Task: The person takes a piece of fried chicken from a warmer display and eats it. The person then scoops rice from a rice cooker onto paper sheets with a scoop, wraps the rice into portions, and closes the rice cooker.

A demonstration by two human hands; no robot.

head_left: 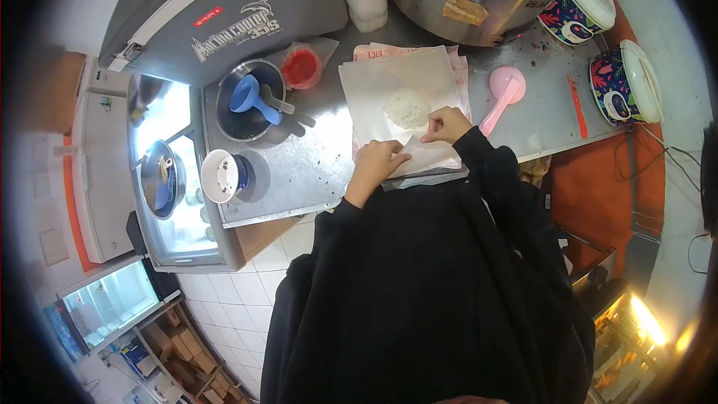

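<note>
A round mound of white rice (406, 108) lies on a white sheet of wrapping paper (374, 86), on top of a stack with red print showing at its edges. My left hand (376, 166) pinches the paper's near edge between thumb and fingers. Closed on the same edge, further right, is my right hand (446, 126), close to the rice. The near edge is lifted and folded a little toward the mound. To the right of the paper rests a pink rice scoop (507, 88), its handle pointing toward me.
A large rice cooker (479, 0) stands at the back, beside stacked clear containers (366, 1) and a grey cooler box (232, 22). On the left are a steel pot (226, 123) holding blue ladles, a red cup (301, 67) and a white tub (220, 176). Patterned lidded containers (621, 86) line the right.
</note>
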